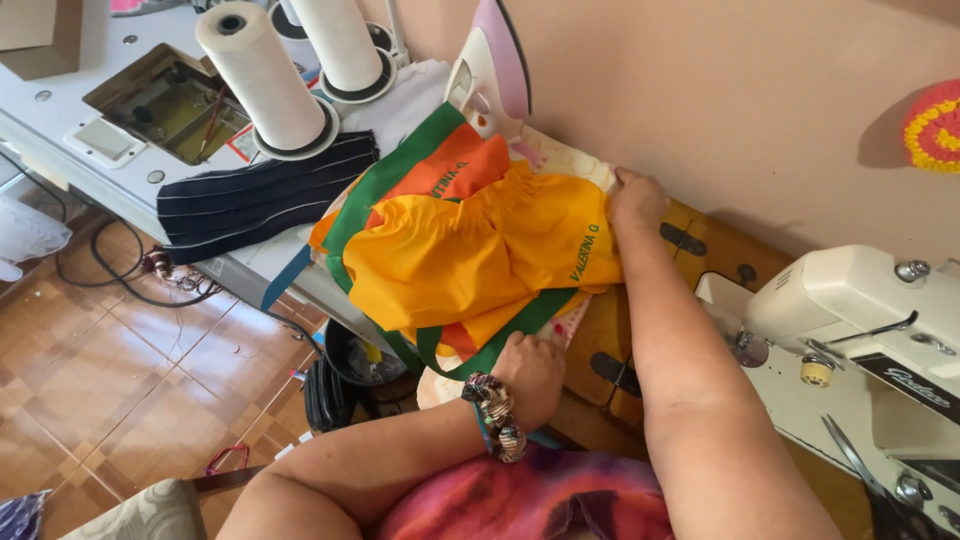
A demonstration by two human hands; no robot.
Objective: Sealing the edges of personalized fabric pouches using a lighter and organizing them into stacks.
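Observation:
A heap of yellow fabric [470,255] with orange fabric [450,165] and green trim [385,178] lies on a padded board. My left hand [532,375] presses the near edge of the heap, by a green strap; a scrunchie sits on that wrist. My right hand [635,198] grips the far right edge of the yellow fabric near the wall. An iron [492,65] stands upright just behind the heap.
A white sewing machine [860,330] stands at the right on a wooden table [715,250]. Two large thread cones [262,75] and dark striped cloth [262,195] sit on another machine table at the left. Cables and tiled floor [110,370] lie below.

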